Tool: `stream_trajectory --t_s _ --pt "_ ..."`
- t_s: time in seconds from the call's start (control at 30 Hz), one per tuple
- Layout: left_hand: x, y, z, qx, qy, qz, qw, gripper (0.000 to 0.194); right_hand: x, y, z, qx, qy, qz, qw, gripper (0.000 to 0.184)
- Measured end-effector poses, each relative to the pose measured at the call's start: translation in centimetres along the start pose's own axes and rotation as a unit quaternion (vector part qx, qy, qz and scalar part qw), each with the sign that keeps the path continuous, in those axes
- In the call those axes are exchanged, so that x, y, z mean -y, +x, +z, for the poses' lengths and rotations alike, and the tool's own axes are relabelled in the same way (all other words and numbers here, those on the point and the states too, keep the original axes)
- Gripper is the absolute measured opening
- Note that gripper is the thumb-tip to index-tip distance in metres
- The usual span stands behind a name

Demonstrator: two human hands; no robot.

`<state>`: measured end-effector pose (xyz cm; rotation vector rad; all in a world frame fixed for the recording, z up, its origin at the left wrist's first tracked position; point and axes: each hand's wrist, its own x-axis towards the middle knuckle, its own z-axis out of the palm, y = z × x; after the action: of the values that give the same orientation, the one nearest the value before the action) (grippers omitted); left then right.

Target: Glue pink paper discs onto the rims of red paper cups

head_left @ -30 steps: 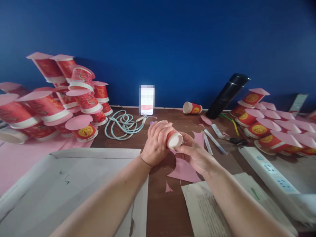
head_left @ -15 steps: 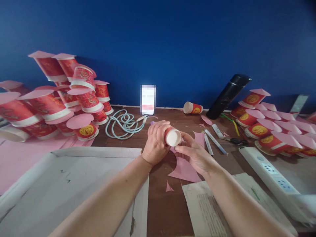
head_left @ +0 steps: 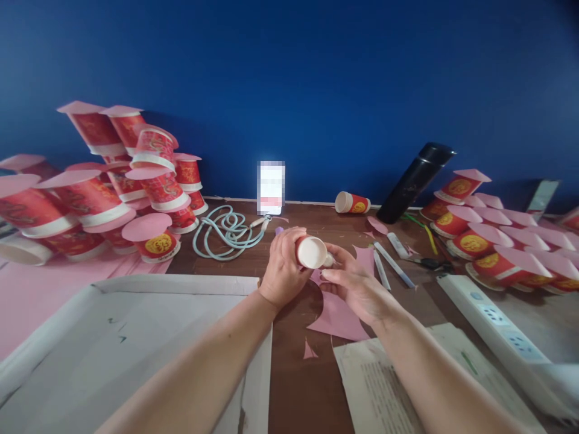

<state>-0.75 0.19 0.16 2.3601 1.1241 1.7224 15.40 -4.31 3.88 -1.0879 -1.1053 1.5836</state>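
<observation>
My left hand (head_left: 284, 259) is wrapped round a red paper cup (head_left: 312, 252), whose pale open mouth faces me. Beside the mouth, my right hand (head_left: 355, 280) pinches a small white object (head_left: 330, 260); its kind is too hidden to tell. Its fingers are close to the cup's rim. Beneath the hands, cut pink paper (head_left: 337, 316) with curved edges lies on the dark wooden table (head_left: 301, 398). A purple tip (head_left: 279, 229) shows just behind my left hand.
Red cups with pink paper discs are stacked at left (head_left: 154, 147) and right (head_left: 474, 241). A phone (head_left: 270, 188) with a coiled cable (head_left: 226, 232), a lying cup (head_left: 357, 204), a black flask (head_left: 414, 184), a power strip (head_left: 493, 319), printed paper (head_left: 384, 386) and a white tray (head_left: 181, 280) surround the hands.
The cup in my left hand has turned slightly and shifted left, so its mouth faces me more. More of the white object in my right hand shows. The view has tilted up a little.
</observation>
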Motion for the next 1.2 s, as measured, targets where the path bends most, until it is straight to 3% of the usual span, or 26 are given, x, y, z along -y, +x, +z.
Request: stream_trajectory --t_s 0.13,0.3,0.57,1.2 --pt "0.25 -0.09 0.23 -0.018 -0.005 -0.059 0.998 0.058 0.06 -0.07 0.14 0.005 -0.015 -0.040 0.999 0.048" --pt "0.45 -0.16 0.50 -0.032 -0.009 -0.102 0.994 0.055 -0.15 0.13 -0.19 -0.018 -0.023 -0.034 0.999 0.046" --pt "0.57 -0.18 0.62 -0.028 -0.002 -0.105 0.994 0.056 -0.59 0.41 -0.69 -0.040 -0.008 -0.028 0.999 0.039" --pt "0.57 -0.20 0.62 -0.022 0.009 -0.088 0.996 0.057 -0.12 -0.06 -0.13 -0.015 0.001 -0.015 1.000 0.026"
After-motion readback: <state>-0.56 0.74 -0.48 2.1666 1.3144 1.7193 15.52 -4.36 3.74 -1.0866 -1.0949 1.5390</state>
